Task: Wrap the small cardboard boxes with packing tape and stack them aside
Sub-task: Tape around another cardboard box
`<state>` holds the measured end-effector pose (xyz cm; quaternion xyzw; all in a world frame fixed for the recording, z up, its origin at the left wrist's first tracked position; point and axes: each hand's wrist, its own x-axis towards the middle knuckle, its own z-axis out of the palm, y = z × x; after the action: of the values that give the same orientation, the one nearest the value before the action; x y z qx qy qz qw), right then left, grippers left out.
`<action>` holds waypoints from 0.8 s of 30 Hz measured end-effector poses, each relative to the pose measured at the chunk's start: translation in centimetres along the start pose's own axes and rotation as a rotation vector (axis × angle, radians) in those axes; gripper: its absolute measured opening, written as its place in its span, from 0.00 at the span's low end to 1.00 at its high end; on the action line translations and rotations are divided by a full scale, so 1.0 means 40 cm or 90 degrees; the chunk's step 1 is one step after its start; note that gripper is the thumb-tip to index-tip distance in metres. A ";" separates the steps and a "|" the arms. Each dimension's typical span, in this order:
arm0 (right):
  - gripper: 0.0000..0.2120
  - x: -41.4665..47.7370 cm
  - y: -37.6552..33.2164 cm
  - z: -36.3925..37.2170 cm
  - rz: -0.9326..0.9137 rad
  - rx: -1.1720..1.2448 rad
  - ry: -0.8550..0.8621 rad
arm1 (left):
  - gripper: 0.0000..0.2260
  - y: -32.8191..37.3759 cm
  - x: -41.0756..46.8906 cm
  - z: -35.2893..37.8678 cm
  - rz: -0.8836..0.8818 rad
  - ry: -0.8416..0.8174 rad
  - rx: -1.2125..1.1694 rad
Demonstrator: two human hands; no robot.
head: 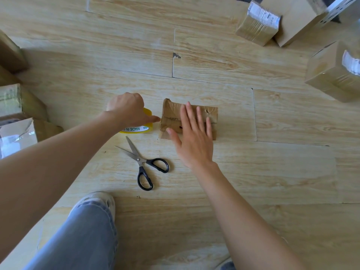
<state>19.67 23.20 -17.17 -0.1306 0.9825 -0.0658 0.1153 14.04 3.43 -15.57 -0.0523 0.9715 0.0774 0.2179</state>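
Fingers (190, 117) of my right hand (194, 145) lie straight and slightly spread, flat on top of the small cardboard box (211, 114), with the thumb at its near left corner. The box lies flat on the wooden floor (214, 55) near the middle of my view. Its long axis runs from 9 to 3 o'clock, its creased top faces up and its short left end faces 9 o'clock.

Just beside that end stands the roll of packing tape (146, 128). My left hand (126, 110) is curled over the roll and grips it, its thumb stretched towards 3 o'clock and reaching the box's left edge; I cannot tell whether it touches.

At 7 o'clock from the box lie open scissors (144, 162), blades towards 11 o'clock and black handles towards 5. Taped boxes (257, 26) stand well apart at 1 and 2 o'clock, and more cartons (17, 102) at 9. My jeans leg (81, 230) shows at 7 o'clock.
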 end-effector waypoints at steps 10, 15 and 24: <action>0.50 -0.013 0.041 -0.050 -0.017 0.069 0.070 | 0.28 -0.013 -0.014 0.010 0.014 -0.002 -0.029; 0.57 0.070 0.028 -0.043 -0.080 0.036 0.001 | 0.14 -0.053 -0.031 -0.007 0.090 -0.168 -0.234; 0.47 0.073 0.070 -0.021 -0.107 0.023 0.083 | 0.22 -0.119 -0.015 -0.033 0.082 -0.223 -0.294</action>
<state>16.05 25.18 -17.41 -0.2058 0.9721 -0.1015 0.0477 14.68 -1.45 -14.73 -0.0244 0.8770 0.3178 0.3595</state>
